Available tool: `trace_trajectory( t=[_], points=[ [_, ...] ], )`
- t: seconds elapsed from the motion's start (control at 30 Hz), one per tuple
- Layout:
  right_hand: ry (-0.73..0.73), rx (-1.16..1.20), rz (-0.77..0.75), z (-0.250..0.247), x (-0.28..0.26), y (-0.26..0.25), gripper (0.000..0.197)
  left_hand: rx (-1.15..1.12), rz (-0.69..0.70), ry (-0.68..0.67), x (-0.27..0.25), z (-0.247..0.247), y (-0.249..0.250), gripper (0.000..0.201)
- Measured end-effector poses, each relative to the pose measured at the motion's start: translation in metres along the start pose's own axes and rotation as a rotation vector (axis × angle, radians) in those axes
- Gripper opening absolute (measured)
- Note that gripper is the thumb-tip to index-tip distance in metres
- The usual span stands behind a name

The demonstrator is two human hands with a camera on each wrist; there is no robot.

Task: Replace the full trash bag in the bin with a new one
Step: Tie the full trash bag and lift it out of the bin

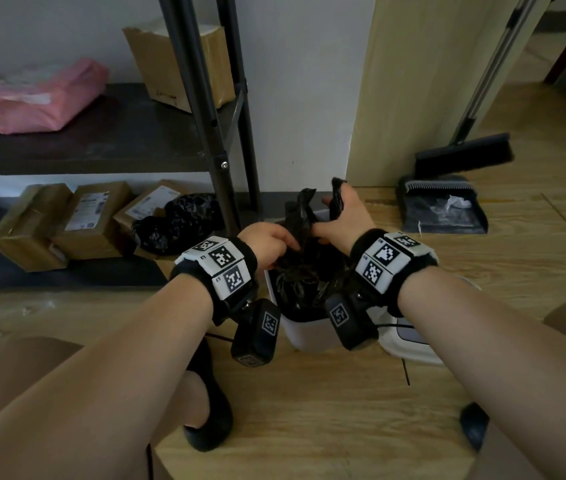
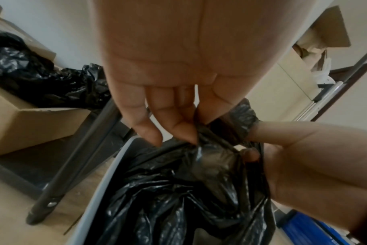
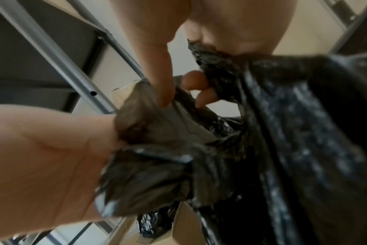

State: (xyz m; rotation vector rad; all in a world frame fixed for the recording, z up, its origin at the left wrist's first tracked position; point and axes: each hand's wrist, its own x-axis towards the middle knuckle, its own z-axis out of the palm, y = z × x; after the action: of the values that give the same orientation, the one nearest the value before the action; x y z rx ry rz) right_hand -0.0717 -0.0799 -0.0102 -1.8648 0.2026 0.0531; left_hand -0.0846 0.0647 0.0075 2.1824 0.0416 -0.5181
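Black trash bag sits in the white bin at the centre of the head view, bin standing on the wood floor. Bag top is gathered up above the bin rim, two loose ends sticking up. Left hand pinches one gathered end between fingers and thumb, just left of frame centre. Right hand grips the other end, plastic wrapped round its raised forefinger; thumb touching the bag near the left hand. Hands almost touching each other over the bin.

Left wrist view: left fingers curl onto a twisted strand of the bag, right hand coming in from the right edge with plastic looped on a finger; grey bin rim runs down the lower left. Right wrist view is blurry: bag fills the right half, left hand at lower left clenched on bunched plastic, right hand's fingers pointing down from the top into the plastic.

Outward: white lid on the floor just right of the bin. Dustpan and brush at right, against the wall. Dark shelf at upper left with pink bags and a cardboard box. More boxes under it at left, a crumpled black bag lying on them. Black shoe at bottom centre.
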Motion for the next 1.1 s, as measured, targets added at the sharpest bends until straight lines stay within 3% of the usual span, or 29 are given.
trace_trajectory(
  t=[0.17, 0.3, 0.37, 0.47, 0.57, 0.67, 0.8, 0.9, 0.97, 1.03, 1.1],
  points=[
    [0.004, 0.035, 0.012, -0.001, 0.001, -0.004, 0.043, 0.017, 0.007, 0.035, 0.000, -0.014, 0.000, 0.029],
    [-0.024, 0.007, 0.034, -0.011, -0.005, -0.007, 0.028, 0.039, 0.080, 0.110, 0.004, -0.015, -0.001, 0.020],
    [-0.057, -0.052, 0.075, -0.011, -0.010, -0.002, 0.031, 0.008, 0.092, 0.119, 0.004, -0.012, 0.003, 0.007],
    [-0.141, -0.122, 0.188, -0.003, -0.016, 0.009, 0.033, -0.046, 0.055, 0.070, 0.002, -0.006, 0.007, 0.014],
    [-0.217, -0.257, 0.161, 0.010, -0.021, 0.015, 0.046, -0.047, 0.054, 0.043, -0.002, -0.006, 0.007, 0.009],
    [-0.094, -0.328, 0.094, 0.013, -0.021, 0.011, 0.058, -0.060, 0.039, 0.067, -0.003, -0.009, 0.005, 0.012],
    [0.064, -0.073, 0.046, -0.002, -0.018, -0.002, 0.061, -0.010, 0.052, 0.200, 0.003, -0.016, 0.001, 0.014],
    [0.139, 0.090, 0.001, -0.014, -0.022, -0.012, 0.067, 0.082, 0.134, 0.383, 0.003, -0.015, 0.006, 0.023],
    [0.184, 0.195, -0.005, -0.022, -0.024, -0.016, 0.062, 0.164, 0.274, 0.476, -0.002, -0.010, 0.013, 0.028],
    [0.196, 0.280, -0.004, -0.029, -0.029, -0.018, 0.055, 0.217, 0.435, 0.401, -0.007, 0.000, 0.021, 0.037],
    [0.174, 0.343, -0.006, -0.036, -0.034, -0.019, 0.041, 0.247, 0.513, 0.199, -0.011, 0.012, 0.028, 0.048]
  ],
)
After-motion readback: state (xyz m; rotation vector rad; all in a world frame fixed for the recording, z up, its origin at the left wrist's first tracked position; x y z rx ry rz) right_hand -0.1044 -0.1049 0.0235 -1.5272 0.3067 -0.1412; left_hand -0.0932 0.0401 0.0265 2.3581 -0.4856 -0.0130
